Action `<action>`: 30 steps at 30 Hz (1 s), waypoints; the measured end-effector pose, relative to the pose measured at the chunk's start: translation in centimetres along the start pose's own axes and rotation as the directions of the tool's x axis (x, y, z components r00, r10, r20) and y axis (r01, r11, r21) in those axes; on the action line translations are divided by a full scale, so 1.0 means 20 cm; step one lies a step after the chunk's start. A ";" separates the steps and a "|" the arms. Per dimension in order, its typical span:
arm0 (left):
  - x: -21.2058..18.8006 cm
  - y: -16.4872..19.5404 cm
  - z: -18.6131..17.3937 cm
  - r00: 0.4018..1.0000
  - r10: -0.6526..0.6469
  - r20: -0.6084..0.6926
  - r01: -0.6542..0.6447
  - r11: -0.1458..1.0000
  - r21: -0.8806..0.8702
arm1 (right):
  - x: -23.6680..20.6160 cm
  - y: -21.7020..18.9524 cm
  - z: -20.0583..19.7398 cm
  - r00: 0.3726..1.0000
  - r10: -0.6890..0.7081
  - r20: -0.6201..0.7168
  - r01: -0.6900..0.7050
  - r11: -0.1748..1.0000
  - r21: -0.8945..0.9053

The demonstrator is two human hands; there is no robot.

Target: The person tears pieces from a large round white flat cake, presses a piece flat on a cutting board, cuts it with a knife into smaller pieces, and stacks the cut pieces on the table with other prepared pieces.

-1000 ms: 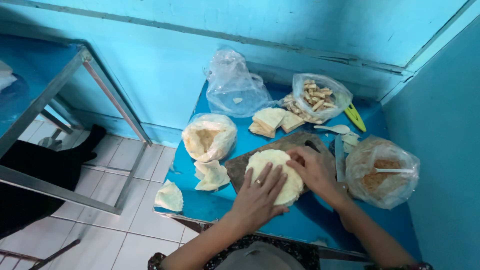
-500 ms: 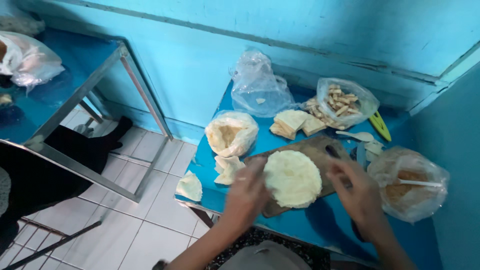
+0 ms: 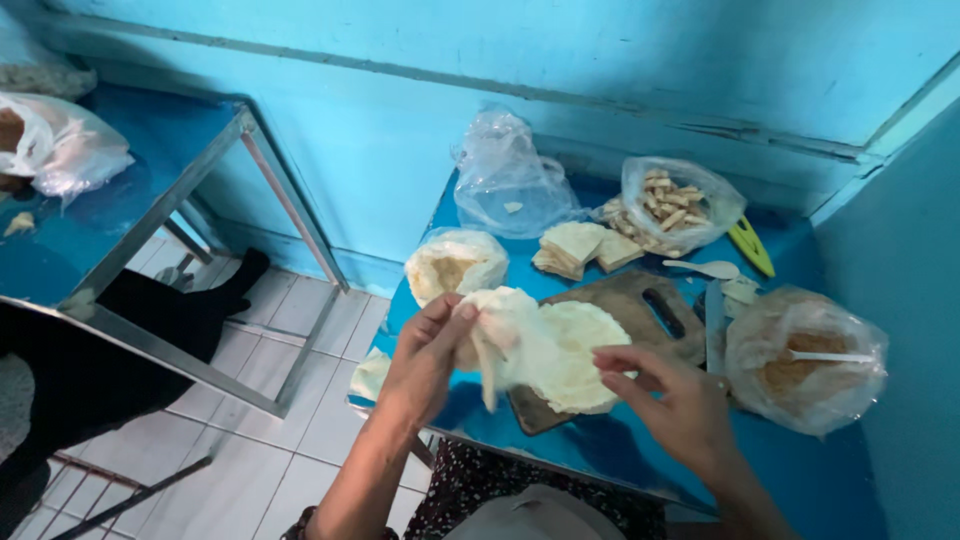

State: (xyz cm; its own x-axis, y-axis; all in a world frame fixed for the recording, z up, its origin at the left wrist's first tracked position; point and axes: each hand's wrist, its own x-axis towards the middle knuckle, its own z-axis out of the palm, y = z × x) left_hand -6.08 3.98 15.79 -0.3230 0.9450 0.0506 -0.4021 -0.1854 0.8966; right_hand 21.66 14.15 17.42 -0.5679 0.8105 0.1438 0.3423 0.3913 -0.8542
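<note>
A pale round dough sheet point(image 3: 560, 350) lies partly on a dark wooden cutting board point(image 3: 655, 305) on the blue table point(image 3: 800, 470). My left hand point(image 3: 430, 355) pinches the sheet's left edge and lifts it off the board, so it hangs folded. My right hand point(image 3: 675, 400) sits at the sheet's right edge with thumb and fingers on it.
A bag of dough sheets point(image 3: 455, 262) lies left of the board. Behind it are an almost empty clear bag point(image 3: 505, 180), folded wedges point(image 3: 580, 247), a bag of sticks point(image 3: 675, 205), a spoon point(image 3: 705, 268) and a yellow-green tool point(image 3: 752, 245). A bag of brown filling point(image 3: 805, 360) stands right. A second blue table point(image 3: 110, 200) stands left.
Both hands pressed on the flat sheet a second ago. They then moved to its edges, and now my left hand has lifted the left edge. The camera view has shifted right.
</note>
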 end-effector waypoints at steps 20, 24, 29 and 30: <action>0.08 -0.05 0.17 0.975 -0.090 0.201 0.018 0.943 0.333 | 0.20 0.16 -0.13 0.982 0.187 0.038 -0.188 0.921 0.341; 0.27 -0.09 0.18 0.944 0.194 0.267 -0.295 0.858 0.420 | 0.35 0.15 -0.19 0.995 0.089 -0.034 -0.076 0.957 0.278; 0.29 -0.18 0.10 0.605 0.360 0.711 -0.793 0.184 0.581 | 0.37 0.26 -0.21 0.833 -0.536 0.137 0.553 0.800 -0.233; 0.27 -0.21 0.09 0.581 0.304 0.755 -0.807 0.096 0.583 | 0.35 0.28 -0.20 0.769 -0.606 0.204 0.633 0.681 -0.368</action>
State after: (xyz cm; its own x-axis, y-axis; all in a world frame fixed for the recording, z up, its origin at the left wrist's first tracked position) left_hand -4.65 10.37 13.08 0.3368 0.6964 0.6337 0.7214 -0.6233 0.3016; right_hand 22.55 23.80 15.62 -0.7966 0.2978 0.5261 0.1489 0.9401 -0.3066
